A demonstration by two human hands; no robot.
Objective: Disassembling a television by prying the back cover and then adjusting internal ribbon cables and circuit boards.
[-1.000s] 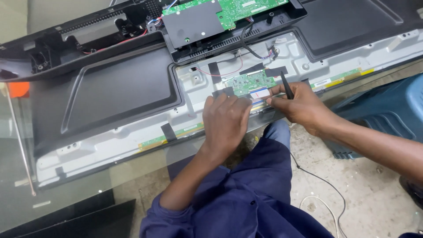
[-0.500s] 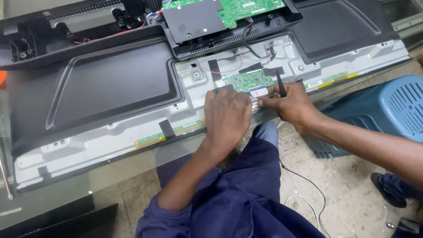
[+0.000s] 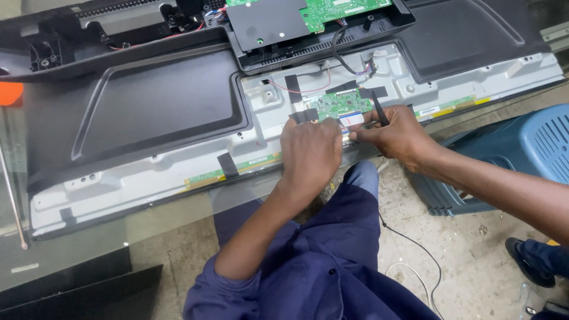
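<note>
A flat-screen panel lies face down on a glass table, its grey metal back exposed. A small green circuit board sits at the panel's lower middle, with black tape strips around it. My left hand presses flat on the panel edge just below the board's left side. My right hand pinches a thin black tool and touches the white ribbon connector at the board's right side. What lies under my left palm is hidden.
The black plastic back cover is folded up behind the panel, carrying a larger green board and wires. A blue plastic stool stands at the right. A thin cable trails on the concrete floor. An orange object is at the far left.
The view has shifted slightly, and both hands have stayed at the small board. My right hand has moved a little along the ribbon connector.
</note>
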